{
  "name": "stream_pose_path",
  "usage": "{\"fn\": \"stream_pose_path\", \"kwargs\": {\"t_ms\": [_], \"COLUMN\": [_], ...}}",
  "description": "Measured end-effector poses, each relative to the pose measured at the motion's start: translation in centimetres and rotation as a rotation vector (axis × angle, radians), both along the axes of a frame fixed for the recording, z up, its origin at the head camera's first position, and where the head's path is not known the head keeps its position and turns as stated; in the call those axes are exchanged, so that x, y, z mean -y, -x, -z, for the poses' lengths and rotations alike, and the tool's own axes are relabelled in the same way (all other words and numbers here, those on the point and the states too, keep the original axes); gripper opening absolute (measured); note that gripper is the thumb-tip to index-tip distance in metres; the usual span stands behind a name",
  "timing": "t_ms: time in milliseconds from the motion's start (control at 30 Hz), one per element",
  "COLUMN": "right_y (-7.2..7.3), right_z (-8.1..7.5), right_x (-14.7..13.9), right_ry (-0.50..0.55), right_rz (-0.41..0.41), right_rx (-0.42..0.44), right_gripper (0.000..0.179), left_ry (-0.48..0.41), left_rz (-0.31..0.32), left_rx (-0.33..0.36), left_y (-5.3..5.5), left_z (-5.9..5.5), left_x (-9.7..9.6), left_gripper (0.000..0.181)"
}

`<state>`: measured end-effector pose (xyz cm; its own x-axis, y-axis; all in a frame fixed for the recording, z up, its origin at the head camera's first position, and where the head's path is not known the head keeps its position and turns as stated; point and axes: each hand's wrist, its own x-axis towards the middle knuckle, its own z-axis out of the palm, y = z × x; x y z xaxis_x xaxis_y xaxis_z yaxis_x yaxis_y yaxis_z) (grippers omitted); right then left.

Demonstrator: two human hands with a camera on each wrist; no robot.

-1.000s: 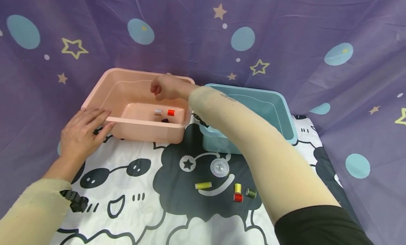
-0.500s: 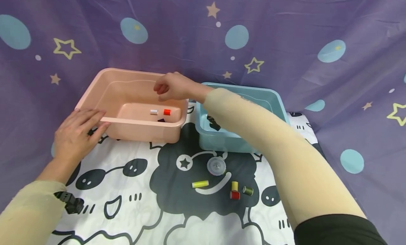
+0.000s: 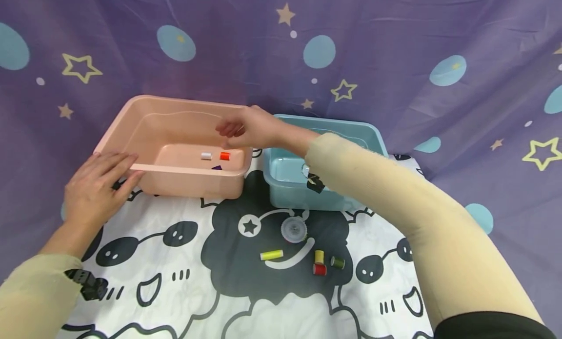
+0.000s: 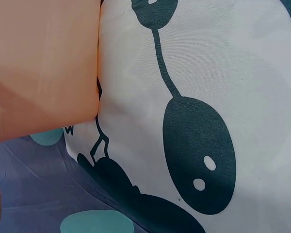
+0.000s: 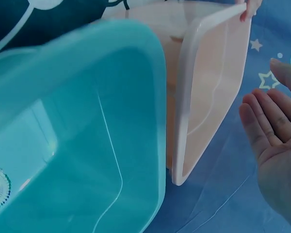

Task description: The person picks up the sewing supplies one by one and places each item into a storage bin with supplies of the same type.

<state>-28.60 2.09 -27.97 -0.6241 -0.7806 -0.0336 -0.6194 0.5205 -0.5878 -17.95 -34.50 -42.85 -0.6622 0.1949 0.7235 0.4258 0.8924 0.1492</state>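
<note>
Pink tub: might skew if our left hand, fingers straight over its rim, presses unevenly.
Blue tub: our right forearm above could knock it.
Right hand: over the pink tub, thumb and fingers apart, gripping nothing.
White spool, orange spool: on the pink tub's floor; jolts could roll them.

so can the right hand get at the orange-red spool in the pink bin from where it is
Probably yes: the right hand looks empty, its fingers seemingly over the right end of the open-topped pink bin, near the orange-red spool, and nothing appears to cover the spool.
</note>
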Motion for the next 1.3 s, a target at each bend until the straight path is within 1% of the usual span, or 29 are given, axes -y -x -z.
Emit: {"fn": "stream_pose_path", "kwargs": {"t_ms": [167,367,567,700,800,900,1033,1133,1300], "right_y": [-1.4,-3.5,-5.7,-6.8,-7.6,-8.5,-9.7,-10.7,-12.3], "right_z": [0.2,0.6,1.5,2.3,2.9,3.5,4.6,5.5,6.8], "right_x": [-1.0,-2.6,-4.5,-5.5,-6.0,-6.4,-6.8,-7.0,-7.6], "right_ry": [0.039,0.043,0.093,0.122,0.15,0.17,0.186,0.2,0.185], "right_rz": [-0.014,-0.035,-0.018,-0.019,-0.041,-0.073,-0.119,-0.138,-0.115], "right_rx": [0.01,-0.025,0.009,0.02,0.017,-0.016,-0.082,-0.11,-0.088], "right_gripper": [0.048,0.049,0.049,0.052,0.052,0.052,0.05,0.049,0.05], "left_ry": [0.012,0.019,0.015,0.015,0.008,0.018,0.023,0.018,0.015], "left_rz": [0.0,0.004,-0.003,-0.006,-0.003,-0.003,-0.011,-0.014,-0.014], "left_rx": [0.005,0.0,0.003,0.002,0.0,0.008,0.013,0.009,0.011], "left_y": [-0.2,-0.5,-0.5,-0.4,-0.2,-0.2,-0.1,0.0,0.1], "left_z": [0.1,0.3,0.3,0.2,0.1,0.0,-0.2,-0.1,0.1], "left_x": [0.2,0.4,0.3,0.1,0.0,0.0,0.1,0.0,-0.1], "left_gripper": [0.073,0.072,0.073,0.073,0.073,0.072,0.072,0.072,0.072]}}
